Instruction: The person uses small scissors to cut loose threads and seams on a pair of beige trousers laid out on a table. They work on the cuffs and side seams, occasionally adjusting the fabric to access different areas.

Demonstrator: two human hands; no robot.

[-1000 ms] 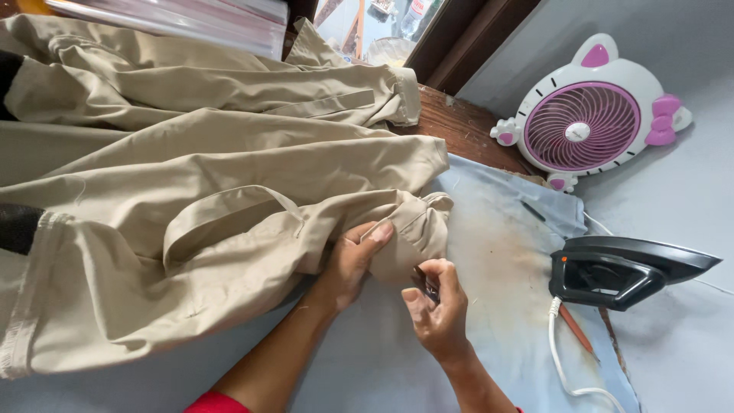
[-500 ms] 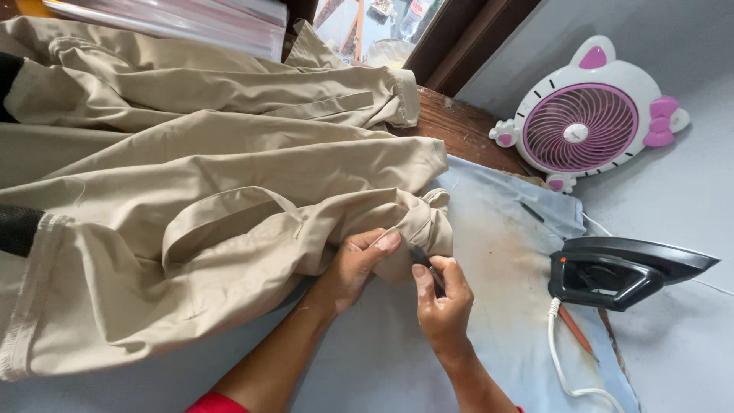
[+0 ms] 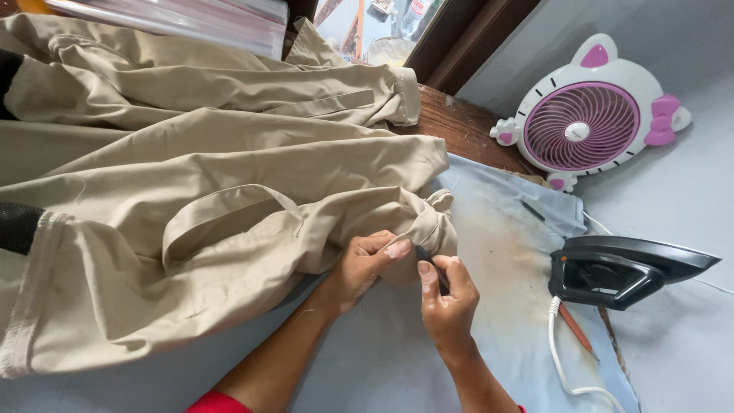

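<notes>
A large beige garment (image 3: 214,199) lies spread over a pale blue ironing cloth (image 3: 497,252). My left hand (image 3: 365,266) pinches a bunched corner of the beige fabric (image 3: 428,222) near the middle of the view. My right hand (image 3: 447,302) sits just right of it and grips a small dark tool (image 3: 430,264), its tip touching the fabric beside my left thumb. What kind of tool it is cannot be made out.
A black iron (image 3: 623,268) stands at the right with its white cord (image 3: 562,359) trailing down. A white and pink cat-shaped fan (image 3: 585,126) leans against the wall behind it. A red pencil (image 3: 573,329) lies under the iron. A wooden ledge (image 3: 459,126) runs behind.
My right hand has moved up to the bunched corner, bringing the dark tool against the fabric. My left hand has shifted slightly right and tightened its pinch.
</notes>
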